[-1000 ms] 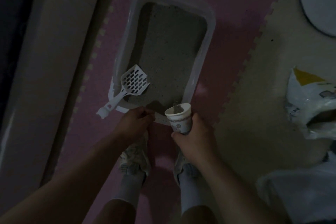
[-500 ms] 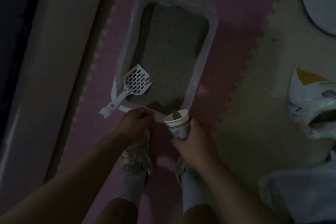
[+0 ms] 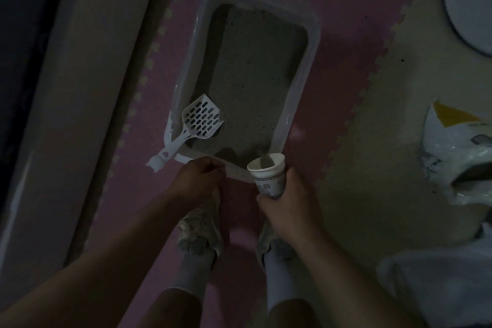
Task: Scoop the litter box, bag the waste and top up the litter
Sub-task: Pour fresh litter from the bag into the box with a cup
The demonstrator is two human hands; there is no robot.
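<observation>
Paper cup point(image 3: 269, 181), light and crushable, is tipping litter while right hand point(image 3: 287, 205) fingers are wrapping its lower wall; left hand point(image 3: 198, 181) fingers are curling on the litter box point(image 3: 300, 104) rim.

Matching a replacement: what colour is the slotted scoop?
White; the scoop shows in the head view, the only view.

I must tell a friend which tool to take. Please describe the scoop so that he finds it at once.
Find the white litter box on the pink mat. The scoop lies across its near left corner, head over the litter, handle outside the rim. It alone has a slotted head.
</observation>
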